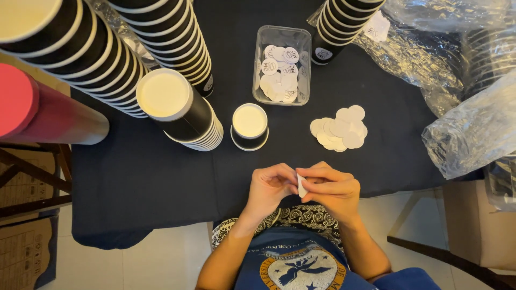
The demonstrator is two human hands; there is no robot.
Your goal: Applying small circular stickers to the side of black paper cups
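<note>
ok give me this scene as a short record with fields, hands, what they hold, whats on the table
left hand: pinching a small white round sticker
right hand: pinching the same sticker
clear tray: holds printed round stickers
loose pile of white discs: right of the tray
single cup: upright, black, white inside
cup stacks: lying across dark tablecloth

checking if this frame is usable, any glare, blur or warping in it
Head view: sharp at the centre, where both hands, left and right, pinch a small white sticker; glare on the plastic wrap at right; the cup stacks at upper left lean outward from wide-angle distortion and look slightly soft; the dark tablecloth is evenly lit, with soft shadows.
</note>
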